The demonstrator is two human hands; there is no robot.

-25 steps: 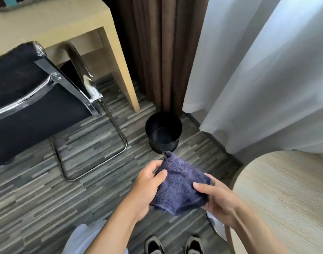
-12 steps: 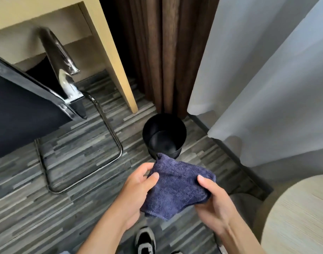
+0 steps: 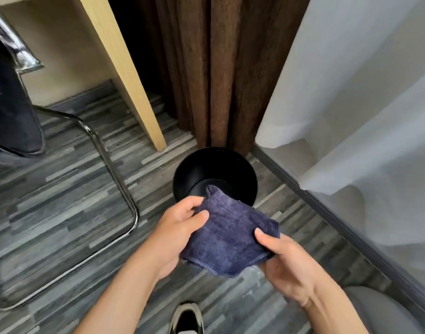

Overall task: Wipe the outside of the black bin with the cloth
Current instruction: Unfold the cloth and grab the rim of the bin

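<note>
A round black bin (image 3: 233, 165) stands empty on the striped grey floor in front of the brown curtain. I hold a folded dark blue cloth (image 3: 227, 235) above the bin's near rim, which the cloth hides. My left hand (image 3: 175, 227) pinches the cloth's left side with thumb on top. On the cloth's right edge my right hand (image 3: 286, 263) grips from below. The cloth is apart from the bin, held over it.
A wooden desk leg (image 3: 127, 75) stands left of the bin. A black chair with a chrome tube frame (image 3: 115, 169) is at the left. White sheer curtains (image 3: 351, 92) and a dark skirting board (image 3: 339, 225) run along the right. My shoe (image 3: 186, 318) shows below.
I have moved forward and looked down: the bin is closer and larger in view. Both hands kept hold of the cloth and carried it over the bin's near rim.
</note>
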